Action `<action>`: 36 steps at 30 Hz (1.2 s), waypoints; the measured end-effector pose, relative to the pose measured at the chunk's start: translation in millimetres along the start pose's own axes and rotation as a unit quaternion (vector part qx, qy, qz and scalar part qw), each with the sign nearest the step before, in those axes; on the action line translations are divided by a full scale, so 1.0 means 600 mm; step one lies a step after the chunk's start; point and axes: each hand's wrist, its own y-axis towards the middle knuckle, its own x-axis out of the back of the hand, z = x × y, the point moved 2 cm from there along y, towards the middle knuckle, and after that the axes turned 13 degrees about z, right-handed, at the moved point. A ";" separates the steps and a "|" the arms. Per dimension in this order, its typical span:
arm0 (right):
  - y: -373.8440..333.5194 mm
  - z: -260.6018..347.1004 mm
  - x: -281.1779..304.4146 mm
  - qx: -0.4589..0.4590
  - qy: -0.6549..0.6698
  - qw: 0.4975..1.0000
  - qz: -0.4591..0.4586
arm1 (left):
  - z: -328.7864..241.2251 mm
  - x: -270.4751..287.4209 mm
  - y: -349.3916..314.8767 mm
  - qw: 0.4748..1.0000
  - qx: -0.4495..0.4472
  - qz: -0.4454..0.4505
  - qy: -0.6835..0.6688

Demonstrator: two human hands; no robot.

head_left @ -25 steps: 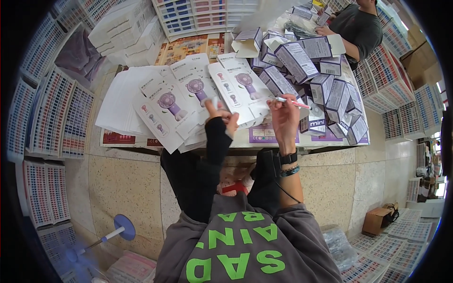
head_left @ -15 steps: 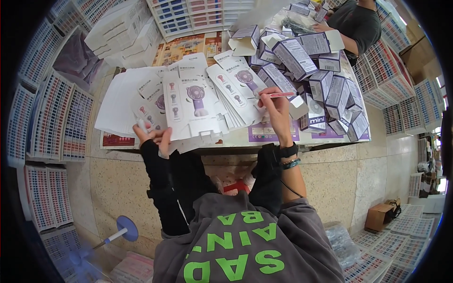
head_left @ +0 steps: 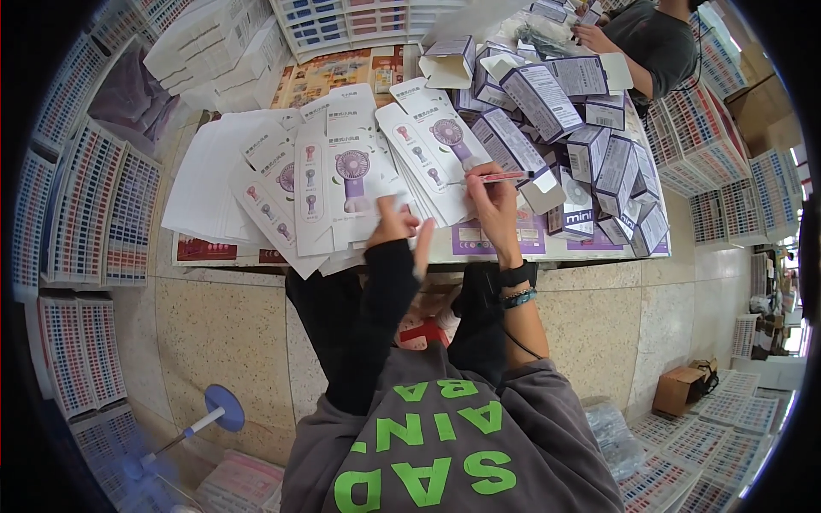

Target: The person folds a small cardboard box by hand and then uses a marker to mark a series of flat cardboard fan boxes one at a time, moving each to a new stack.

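My right hand [head_left: 494,203] grips a red-and-white pen [head_left: 508,176] over the right stack of printed white cardboard sheets [head_left: 438,158], its tip close to the top sheet. Blurred by motion, my left hand [head_left: 398,227] is over the lower right part of the middle stack of sheets [head_left: 321,201]; its fingers are too smeared to read. Each sheet shows a purple handheld fan and a column of small fans. Farther left, more printed sheets [head_left: 261,201] fan out beside a pile of plain white sheets [head_left: 205,184].
A heap of purple-and-white boxes [head_left: 547,107] covers the table's right side. Across the table, a person [head_left: 637,47] in dark clothing handles something small. White cartons [head_left: 209,51] and a rack of coloured parts [head_left: 355,26] stand at the back. A blue-and-white fan [head_left: 224,408] stands lower left.
My left hand has moved right, from the left sheets' lower edge to the middle stack. The left sheets lie shifted and more spread. My right hand with the pen has dropped slightly.
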 end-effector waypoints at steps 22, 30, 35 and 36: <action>-0.030 0.066 0.041 0.167 0.391 0.904 -0.046 | 0.020 0.036 0.047 0.970 -0.007 -0.035 -0.242; 0.002 0.037 0.012 0.051 0.083 0.995 0.008 | 0.022 0.208 -0.037 0.978 0.038 -0.182 -0.095; 0.002 0.014 -0.007 0.036 0.035 0.998 -0.029 | 0.034 0.198 -0.051 0.936 0.031 -0.211 0.280; 0.001 0.014 -0.007 0.026 0.029 0.999 -0.032 | 0.032 0.180 -0.047 0.937 0.034 -0.209 0.278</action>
